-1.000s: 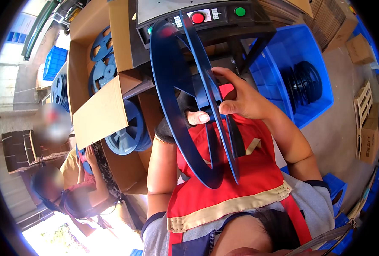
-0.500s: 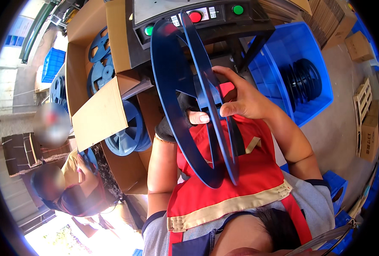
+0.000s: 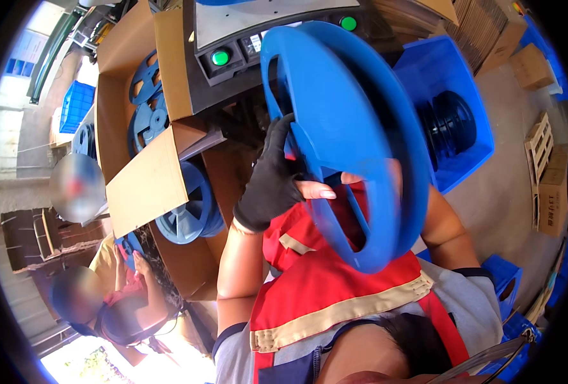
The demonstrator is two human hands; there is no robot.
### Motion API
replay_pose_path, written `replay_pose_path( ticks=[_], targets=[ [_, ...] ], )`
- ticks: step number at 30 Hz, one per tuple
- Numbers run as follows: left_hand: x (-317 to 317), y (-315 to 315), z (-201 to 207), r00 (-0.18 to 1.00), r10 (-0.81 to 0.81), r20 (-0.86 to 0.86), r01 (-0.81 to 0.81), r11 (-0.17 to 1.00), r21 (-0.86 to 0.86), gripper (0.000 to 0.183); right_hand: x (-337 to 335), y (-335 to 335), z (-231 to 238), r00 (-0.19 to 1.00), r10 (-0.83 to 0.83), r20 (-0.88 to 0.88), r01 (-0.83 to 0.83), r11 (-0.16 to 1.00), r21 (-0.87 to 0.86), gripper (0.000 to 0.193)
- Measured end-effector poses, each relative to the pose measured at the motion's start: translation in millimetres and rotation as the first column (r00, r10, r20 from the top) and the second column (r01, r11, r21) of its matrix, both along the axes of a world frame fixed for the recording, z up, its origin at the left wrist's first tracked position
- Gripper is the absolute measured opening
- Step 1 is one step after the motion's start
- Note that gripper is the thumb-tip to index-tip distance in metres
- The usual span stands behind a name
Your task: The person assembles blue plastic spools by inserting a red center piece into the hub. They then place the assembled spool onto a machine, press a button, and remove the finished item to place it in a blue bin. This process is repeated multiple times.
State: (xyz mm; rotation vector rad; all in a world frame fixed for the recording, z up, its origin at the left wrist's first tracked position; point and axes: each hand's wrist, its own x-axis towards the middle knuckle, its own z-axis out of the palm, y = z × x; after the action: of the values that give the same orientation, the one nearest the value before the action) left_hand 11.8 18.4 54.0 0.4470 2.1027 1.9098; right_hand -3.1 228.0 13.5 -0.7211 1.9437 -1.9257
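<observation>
A large blue plastic reel [image 3: 341,109] with two round flanges and cut-out windows is held upright and tilted in front of my red apron. My left hand [image 3: 268,182], in a black glove with a bare thumb, grips its left face, the thumb lying across a window by the hub. My right hand [image 3: 352,178] is on the reel's right side, mostly hidden behind the near flange; a fingertip shows through a window. That side of the reel is smeared by motion.
Ahead stands a machine panel with green buttons [image 3: 220,57]. At left, an open cardboard box [image 3: 144,185] holds blue reels [image 3: 185,211]; a co-worker's hands [image 3: 142,264] hold a blue piece beyond it. At right, a blue bin [image 3: 473,163] contains dark reels [image 3: 453,121].
The reel has turned from nearly edge-on to show its left face, and has shifted right. More of my left hand shows now; my right hand has gone mostly behind the flange.
</observation>
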Motion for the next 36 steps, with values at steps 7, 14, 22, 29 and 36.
replay_pose_path(
  ticks=[7, 14, 22, 29, 36],
  targets=[
    [10.3, 35.2, 23.1, 0.958, 0.047, -0.284, -0.225, 0.736, -0.639, 0.129, 15.6, 14.2, -29.2, 0.988, -0.093, 0.125, 0.11, 0.984, -0.138, 0.1],
    [-15.5, 53.1, -52.1, 0.897, 0.044, -0.439, -0.099, 0.99, -0.102, 0.124, 12.4, 41.1, -5.7, 0.972, -0.231, -0.049, 0.235, 0.967, 0.098, 0.101],
    [-46.9, 83.7, -60.8, 0.968, -0.133, -0.214, 0.154, 0.984, 0.084, 0.097, 9.9, 50.6, 58.9, 0.866, -0.319, -0.386, 0.499, 0.613, 0.613, 0.104],
    [-77.6, 95.2, -63.5, 0.885, -0.305, -0.352, 0.276, 0.952, -0.129, 0.073, -9.4, 84.3, 17.7, 0.851, -0.44, -0.285, 0.519, 0.787, 0.333, 0.1],
    [-211.2, 50.2, 50.1, 0.313, -0.113, -0.943, -0.609, 0.738, -0.291, 0.045, -16.7, 151.9, 38.7, 0.607, -0.604, -0.516, 0.79, 0.526, 0.315, 0.101]
  ],
)
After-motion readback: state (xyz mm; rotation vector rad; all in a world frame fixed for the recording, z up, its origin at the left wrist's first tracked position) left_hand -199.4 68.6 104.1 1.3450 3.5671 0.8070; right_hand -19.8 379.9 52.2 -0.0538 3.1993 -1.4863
